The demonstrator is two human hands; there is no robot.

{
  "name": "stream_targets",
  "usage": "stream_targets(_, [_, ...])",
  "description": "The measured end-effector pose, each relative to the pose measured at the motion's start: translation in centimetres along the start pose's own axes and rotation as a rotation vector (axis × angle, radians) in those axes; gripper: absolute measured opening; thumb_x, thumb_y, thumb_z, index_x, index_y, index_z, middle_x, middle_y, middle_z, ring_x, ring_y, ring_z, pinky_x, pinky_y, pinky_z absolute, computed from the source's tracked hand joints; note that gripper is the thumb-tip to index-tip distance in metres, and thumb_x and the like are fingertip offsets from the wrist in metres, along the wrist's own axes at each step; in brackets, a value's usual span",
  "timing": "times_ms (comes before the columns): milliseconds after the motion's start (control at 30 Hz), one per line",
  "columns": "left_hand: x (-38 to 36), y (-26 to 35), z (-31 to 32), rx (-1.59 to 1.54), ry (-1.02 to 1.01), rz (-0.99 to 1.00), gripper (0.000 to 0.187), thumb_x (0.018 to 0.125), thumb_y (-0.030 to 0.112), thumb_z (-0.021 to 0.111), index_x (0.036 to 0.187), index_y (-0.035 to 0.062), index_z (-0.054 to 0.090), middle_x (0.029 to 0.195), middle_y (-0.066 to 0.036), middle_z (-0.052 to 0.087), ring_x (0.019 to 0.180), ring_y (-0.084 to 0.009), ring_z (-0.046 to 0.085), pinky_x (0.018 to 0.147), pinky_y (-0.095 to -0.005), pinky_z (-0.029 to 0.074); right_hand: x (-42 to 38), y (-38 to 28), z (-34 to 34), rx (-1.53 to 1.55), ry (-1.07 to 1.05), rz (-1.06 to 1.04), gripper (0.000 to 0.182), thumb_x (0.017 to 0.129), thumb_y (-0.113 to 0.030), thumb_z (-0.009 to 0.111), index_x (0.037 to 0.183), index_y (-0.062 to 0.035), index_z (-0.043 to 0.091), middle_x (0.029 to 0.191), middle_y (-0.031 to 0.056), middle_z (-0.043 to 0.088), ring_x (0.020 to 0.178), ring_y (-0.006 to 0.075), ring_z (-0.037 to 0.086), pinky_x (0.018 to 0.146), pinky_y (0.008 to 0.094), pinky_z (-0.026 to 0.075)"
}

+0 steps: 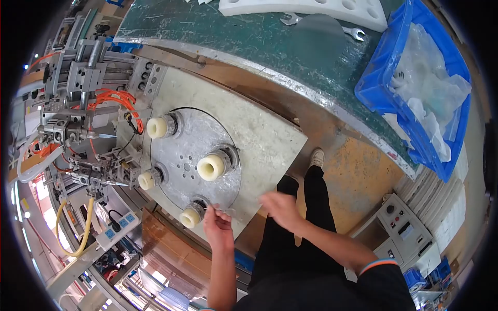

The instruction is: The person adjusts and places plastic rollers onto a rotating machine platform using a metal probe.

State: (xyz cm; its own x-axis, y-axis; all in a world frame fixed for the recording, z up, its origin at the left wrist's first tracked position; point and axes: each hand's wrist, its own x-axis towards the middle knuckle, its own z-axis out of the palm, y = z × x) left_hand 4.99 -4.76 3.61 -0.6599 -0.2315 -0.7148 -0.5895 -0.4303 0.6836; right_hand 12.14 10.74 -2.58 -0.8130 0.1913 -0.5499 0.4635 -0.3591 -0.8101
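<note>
My left hand (218, 224) is at the near edge of a round metal turntable (199, 132), beside a cream ring-shaped fixture (190, 217). Its thumb and fingers are pinched together, and a thin, see-through sliver seems to show at the fingertips, too small to name. To the right, my right hand (281, 208) hovers past the table's edge, apart from the turntable. Its fingers are curled in, and whatever they hold is hidden. Other cream fixtures stand on the turntable: a large one (211, 167), one at the far left (157, 127) and a smaller one (147, 180).
Pneumatic machinery (85, 129) with orange hoses borders the turntable's left side. A green workbench (270, 49) runs along the back, bearing a wrench (355, 33), white foam (306, 7) and a blue bin (381, 72) with plastic bags. A grey control box (397, 228) stands at right.
</note>
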Motion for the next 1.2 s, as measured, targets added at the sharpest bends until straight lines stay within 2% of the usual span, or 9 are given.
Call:
stream_targets(100, [-3.0, -2.7, 1.8, 0.330, -0.159, 0.015, 0.023, 0.095, 0.023, 0.049, 0.093, 0.0006, 0.055, 0.064, -0.002, 0.053, 0.058, -0.0102, 0.051, 0.055, -0.0244, 0.044, 0.5, 4.6, -4.6, 0.176, 0.329, 0.214, 0.022, 0.094, -0.021, 0.047, 0.100, -0.0074, 0.063, 0.080, 0.0018, 0.061, 0.066, 0.0090, 0.056, 0.053, 0.0216, 0.043])
stream_targets(200, [-4.3, -6.1, 2.0, 0.441, -0.209, -0.050, 0.024, 0.095, 0.021, 0.049, 0.094, -0.0019, 0.056, 0.065, -0.005, 0.056, 0.057, -0.0131, 0.053, 0.055, -0.0261, 0.045, 4.9, 8.2, -4.8, 0.221, 0.324, 0.391, 0.026, 0.095, -0.022, 0.045, 0.115, -0.0110, 0.057, 0.101, 0.0037, 0.061, 0.078, 0.0111, 0.058, 0.056, 0.0229, 0.044])
stream_targets(267, [-6.3, -5.6, 4.4, 0.563, -0.238, -0.102, 0.025, 0.093, 0.020, 0.052, 0.089, -0.0029, 0.059, 0.069, -0.006, 0.058, 0.061, -0.0116, 0.054, 0.060, -0.0237, 0.044, 8.0, 11.0, -3.7, 0.434, 0.316, 0.509, 0.031, 0.094, -0.028, 0.045, 0.119, -0.0114, 0.054, 0.108, 0.0040, 0.059, 0.086, 0.0120, 0.059, 0.063, 0.0265, 0.047])
stream_targets(400, [-7.1, -5.6, 3.8, 0.656, -0.434, 0.001, 0.026, 0.094, 0.018, 0.050, 0.086, -0.0052, 0.060, 0.070, -0.003, 0.057, 0.065, -0.0088, 0.052, 0.068, -0.0225, 0.043, 9.1, 11.1, -2.5, 0.552, 0.394, 0.562, 0.032, 0.093, -0.030, 0.045, 0.116, -0.0096, 0.055, 0.104, 0.0024, 0.061, 0.088, 0.0134, 0.059, 0.070, 0.0300, 0.048])
stream_targets(533, [-6.1, -5.6, 1.7, 0.531, -0.353, -0.044, 0.024, 0.094, 0.018, 0.051, 0.086, -0.0026, 0.059, 0.075, -0.004, 0.058, 0.068, -0.0091, 0.053, 0.069, -0.0236, 0.043, 8.0, 10.3, -2.7, 0.665, 0.409, 0.560, 0.025, 0.093, -0.025, 0.047, 0.109, -0.0099, 0.057, 0.097, 0.0016, 0.062, 0.088, 0.0145, 0.060, 0.074, 0.0306, 0.049])
stream_targets(733, [-4.6, -5.4, 0.1, 0.475, -0.309, -0.054, 0.024, 0.094, 0.020, 0.051, 0.086, -0.0011, 0.058, 0.078, -0.005, 0.059, 0.068, -0.0098, 0.052, 0.069, -0.0238, 0.042, 7.8, 9.7, -2.5, 0.742, 0.469, 0.594, 0.027, 0.092, -0.025, 0.047, 0.113, -0.0085, 0.055, 0.106, 0.0048, 0.060, 0.096, 0.0181, 0.058, 0.082, 0.0335, 0.047])
stream_targets(800, [-4.5, -5.7, 0.2, 0.466, -0.314, -0.067, 0.024, 0.094, 0.020, 0.051, 0.086, -0.0013, 0.059, 0.078, -0.005, 0.059, 0.069, -0.0099, 0.052, 0.069, -0.0240, 0.042, 7.9, 10.3, -3.6, 0.733, 0.359, 0.577, 0.030, 0.093, -0.025, 0.047, 0.116, -0.0075, 0.052, 0.110, 0.0065, 0.058, 0.101, 0.0206, 0.056, 0.084, 0.0348, 0.047])
stream_targets(1000, [-5.2, -5.9, 1.1, 0.511, -0.392, -0.047, 0.026, 0.094, 0.021, 0.051, 0.087, -0.0023, 0.060, 0.078, -0.005, 0.058, 0.069, -0.0091, 0.050, 0.072, -0.0242, 0.042, 8.6, 11.4, -3.9, 0.881, 0.380, 0.583, 0.031, 0.092, -0.025, 0.047, 0.119, -0.0079, 0.050, 0.113, 0.0071, 0.056, 0.102, 0.0213, 0.056, 0.083, 0.0342, 0.047])
stream_targets(1200, [-5.6, -5.6, 1.3, 0.529, -0.450, -0.066, 0.025, 0.094, 0.021, 0.051, 0.087, -0.0015, 0.060, 0.079, -0.004, 0.058, 0.069, -0.0082, 0.050, 0.075, -0.0241, 0.040, 8.3, 11.2, -3.0, 0.773, 0.396, 0.536, 0.030, 0.092, -0.029, 0.046, 0.114, -0.0105, 0.053, 0.106, 0.0032, 0.059, 0.097, 0.0178, 0.058, 0.078, 0.0309, 0.048])
